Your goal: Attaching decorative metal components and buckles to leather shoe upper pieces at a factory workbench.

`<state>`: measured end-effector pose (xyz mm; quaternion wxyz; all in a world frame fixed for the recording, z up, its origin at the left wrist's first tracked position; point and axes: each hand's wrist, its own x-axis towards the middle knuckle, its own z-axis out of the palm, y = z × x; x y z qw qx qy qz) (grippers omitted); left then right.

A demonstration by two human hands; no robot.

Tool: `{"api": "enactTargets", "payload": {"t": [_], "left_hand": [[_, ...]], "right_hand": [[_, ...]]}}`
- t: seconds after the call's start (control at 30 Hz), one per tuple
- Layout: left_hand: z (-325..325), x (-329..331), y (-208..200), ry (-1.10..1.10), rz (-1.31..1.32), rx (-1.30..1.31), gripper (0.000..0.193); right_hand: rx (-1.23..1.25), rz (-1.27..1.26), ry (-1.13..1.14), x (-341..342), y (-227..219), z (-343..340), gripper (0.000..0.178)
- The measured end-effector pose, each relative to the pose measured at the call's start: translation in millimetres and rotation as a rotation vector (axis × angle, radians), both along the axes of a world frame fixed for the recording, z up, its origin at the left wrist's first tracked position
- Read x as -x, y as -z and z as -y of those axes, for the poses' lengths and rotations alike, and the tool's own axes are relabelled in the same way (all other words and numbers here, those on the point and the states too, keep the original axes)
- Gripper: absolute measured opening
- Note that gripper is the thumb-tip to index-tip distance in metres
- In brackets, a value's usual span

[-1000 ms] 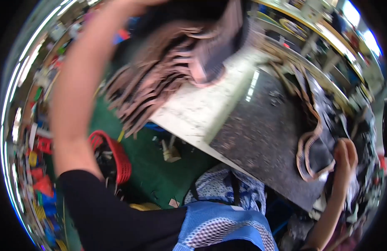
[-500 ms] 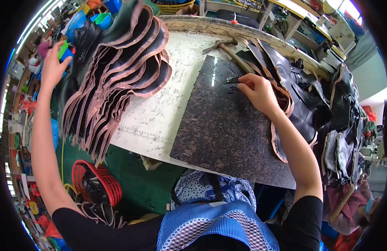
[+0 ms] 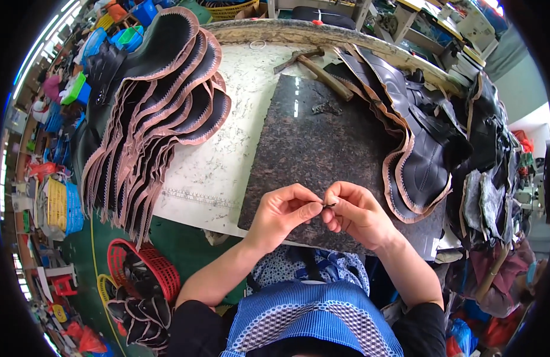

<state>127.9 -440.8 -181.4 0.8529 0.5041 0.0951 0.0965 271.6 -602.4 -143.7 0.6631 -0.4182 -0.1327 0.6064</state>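
Note:
My left hand and my right hand meet above the near part of a dark speckled slab. Fingertips of both are pinched around a small dark piece, too small to tell its kind. A little heap of small black pieces lies farther back on the slab. Left of it, a thick stack of black leather boot uppers with pinkish stitched edges hangs over the table's near edge. More black leather uppers overlap the slab on the right.
A hammer with a wooden handle lies behind the slab on the white table. Below on the green floor stands a red plastic basket holding dark pieces. At the far right another person's arm shows beside hanging dark pieces.
My left hand has come from beyond the left stack to the front. My right hand has drawn back from the heap of black pieces, and both now pinch one small dark piece.

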Motion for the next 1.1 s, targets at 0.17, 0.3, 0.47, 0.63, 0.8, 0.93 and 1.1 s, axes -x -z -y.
{"api": "enactTargets", "payload": {"t": [0.17, 0.3, 0.47, 0.63, 0.8, 0.93, 1.1], "left_hand": [[31.0, -9.9, -1.3, -0.017, 0.026, 0.289, 0.012], [27.2, -9.0, -21.1, 0.036, 0.028, 0.115, 0.008], [34.4, -7.5, -14.5, 0.115, 0.051, 0.353, 0.008], [44.8, -12.4, -12.4, 0.294, 0.126, 0.450, 0.012], [51.9, -13.8, -8.7, 0.250, 0.162, 0.487, 0.014], [48.6, -8.3, 0.4, 0.284, 0.208, 0.520, 0.011], [55.3, -1.2, -3.3, 0.211, 0.042, 0.432, 0.012]], "right_hand": [[-0.154, -0.026, 0.194, 16.2, 8.0, 25.0, 0.017], [-0.229, 0.028, 0.188, 15.8, 7.8, 36.0, 0.020], [-0.270, 0.011, 0.214, 20.0, 6.5, 44.4, 0.019], [-0.326, -0.131, 0.224, 26.6, 6.3, 55.5, 0.014], [-0.253, 0.193, 0.274, 32.6, -0.4, 59.9, 0.015], [-0.240, 0.457, 0.394, 25.7, -6.8, 61.5, 0.028], [-0.271, 1.028, 0.221, 9.2, -26.8, 52.7, 0.044]]}}
